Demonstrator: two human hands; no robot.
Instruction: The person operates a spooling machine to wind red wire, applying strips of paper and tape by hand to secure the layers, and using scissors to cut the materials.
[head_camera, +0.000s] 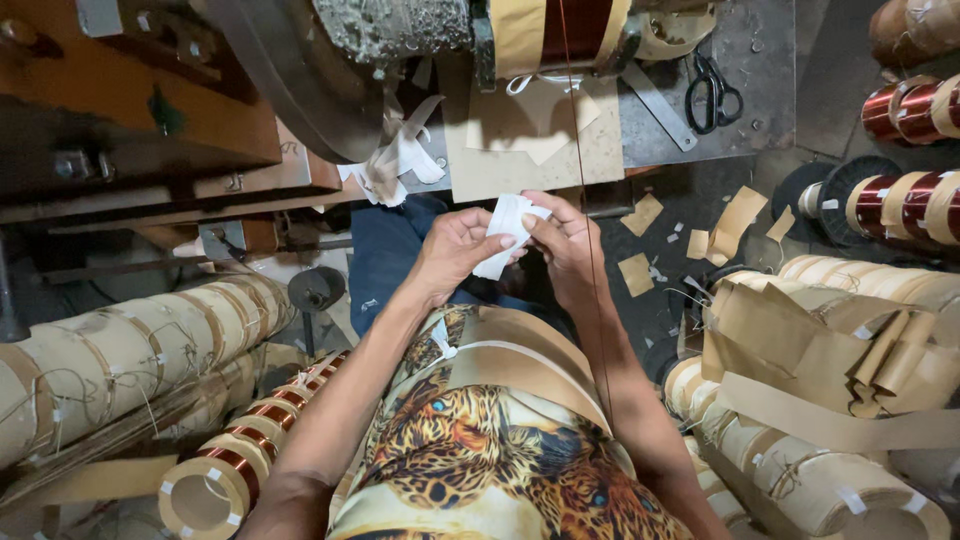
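Above the lap, below the bench edge, left hand (455, 250) & right hand (565, 245) both pinched a white tape strip (507, 228) between fingertips, fingers curled. Scissors (712, 92) lay on bench, well apart; copper coils (245, 455) at left.

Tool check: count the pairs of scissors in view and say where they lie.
1. The black-handled scissors lie on the grey metal bench, upper right, beyond both hands; clutter could hide others.
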